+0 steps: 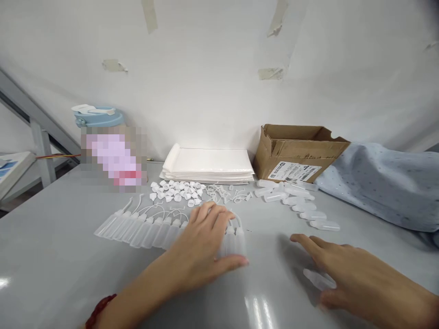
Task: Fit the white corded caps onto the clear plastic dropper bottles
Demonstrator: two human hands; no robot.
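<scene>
My left hand (pixel 202 240) is open, fingers stretched forward and thumb out to the right, over the right part of a row of translucent squeeze bottles (pixel 147 232). These bottles lie side by side with white necks and thin looped strips at their far ends. The hand covers several of them; whether it touches them I cannot tell. At the lower right, my right hand (pixel 363 274) has fingers stretched and thumb apart. A loose translucent bottle (pixel 317 278) shows between its thumb and index finger, partly hidden by the hand, with no clear grip on it.
White caps (pixel 176 192) and thin strap pieces (pixel 226 194) lie beyond the row. Loose bottles (pixel 303 205) lie before an open cardboard box (pixel 302 155). White padded envelopes (pixel 209 164) are stacked at the wall. Blue cloth (pixel 387 183) lies right; a blue-lidded container (pixel 99 119) stands left.
</scene>
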